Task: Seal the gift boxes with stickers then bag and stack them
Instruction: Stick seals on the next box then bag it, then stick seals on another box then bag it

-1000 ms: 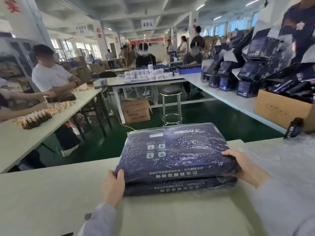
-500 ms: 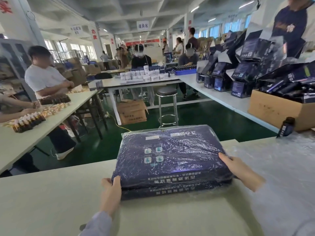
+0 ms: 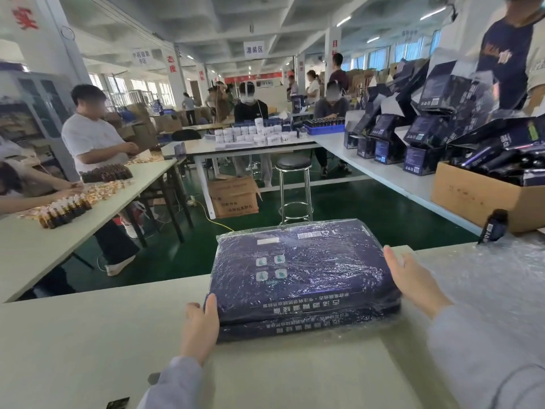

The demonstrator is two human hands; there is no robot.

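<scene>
Two flat dark-blue gift boxes in clear plastic bags lie stacked on the pale table [image 3: 73,343] in front of me. The top bagged box [image 3: 298,270] sits squarely on the lower bagged box [image 3: 295,327], of which only the near edge shows. My left hand [image 3: 199,329] presses against the stack's near left corner, fingers straight and thumb along the edge. My right hand [image 3: 413,281] lies flat against the stack's right side with straight fingers.
A sheet of bubble wrap [image 3: 486,290] covers the table on the right. A small dark bottle [image 3: 494,227] stands beyond it, beside a cardboard carton [image 3: 483,199] of dark packs. Open blue boxes [image 3: 418,137] crowd the right-hand table. People work at tables to the left and back.
Both hands have slid slightly along the stack's sides while squaring it. The stack stays in place on the table; the camera has tilted a little.
</scene>
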